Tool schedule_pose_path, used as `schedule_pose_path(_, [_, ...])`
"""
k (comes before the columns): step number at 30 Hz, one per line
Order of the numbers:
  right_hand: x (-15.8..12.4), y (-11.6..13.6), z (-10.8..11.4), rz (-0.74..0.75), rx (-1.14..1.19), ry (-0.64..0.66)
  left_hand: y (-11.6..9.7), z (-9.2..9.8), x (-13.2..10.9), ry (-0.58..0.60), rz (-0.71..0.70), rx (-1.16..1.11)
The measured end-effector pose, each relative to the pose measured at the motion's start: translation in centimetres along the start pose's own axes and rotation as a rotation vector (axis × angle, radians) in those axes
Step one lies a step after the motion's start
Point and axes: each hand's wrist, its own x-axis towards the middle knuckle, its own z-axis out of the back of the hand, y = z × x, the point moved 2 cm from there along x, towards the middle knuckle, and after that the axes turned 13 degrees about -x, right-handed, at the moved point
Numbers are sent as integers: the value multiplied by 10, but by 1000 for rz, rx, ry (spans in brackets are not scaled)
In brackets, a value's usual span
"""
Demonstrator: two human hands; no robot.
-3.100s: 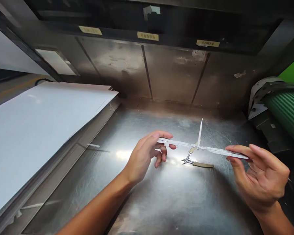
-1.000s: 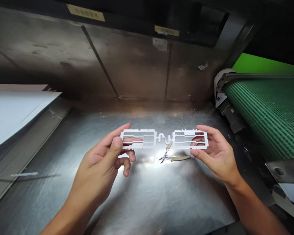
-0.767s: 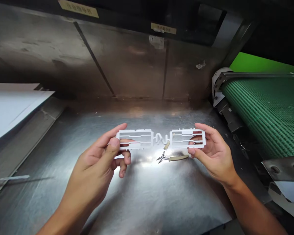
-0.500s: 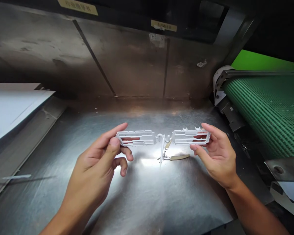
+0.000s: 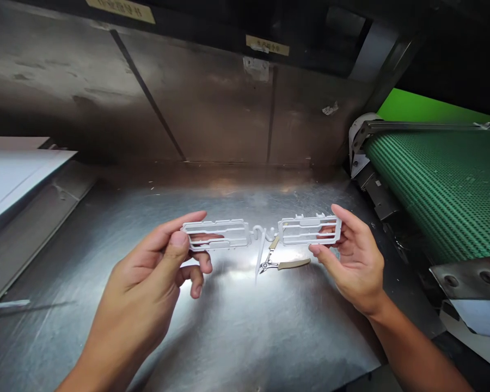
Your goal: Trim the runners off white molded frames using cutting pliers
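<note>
Both my hands hold one white moulded plastic part (image 5: 228,235) above a steel table (image 5: 269,326). It is two open rectangular frames joined by a curved runner, with a thin sprue spike pointing down at the middle. My left hand (image 5: 155,277) pinches the left frame between thumb and fingers. My right hand (image 5: 351,258) grips the right frame (image 5: 309,230) the same way. Small cutting pliers (image 5: 281,264) with tan handles lie on the table just below the runner.
A green conveyor belt (image 5: 445,185) runs along the right, with a metal bracket (image 5: 469,280) at its near end. White sheets (image 5: 12,169) are stacked at the left. A steel back wall (image 5: 212,109) closes the far side. A thin white strip (image 5: 4,305) lies at the left edge.
The part was first held edge-on with the sprue pointing up, then turned face-on. Over the last half second it has tipped so the sprue points down. The view has shifted slightly right.
</note>
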Motion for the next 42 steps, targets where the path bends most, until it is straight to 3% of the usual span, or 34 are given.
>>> schedule_pose_path(4, [2,1,1,-172,139,35,2,0,2,-5,2,-38])
schedule_pose_path(9, [5,-3,2,-284,258,34,-3,-2,1,-13,86,-154])
schedule_pose_path(12, [7,-4,2,-328,303,35,-5,-6,-1,43,62,-242])
schedule_pose_path(19, [13,-11,-3,-302,311,48,7,-5,2,184,-7,-323])
schedule_pose_path(29, [7,-2,-7,-319,398,71,4,-2,4,29,-22,-201])
schedule_pose_path(38, [7,2,0,-343,374,84,1,-3,1,30,-17,-202])
schedule_pose_path(42, [8,-1,1,-333,311,58,4,-4,3,98,1,-245])
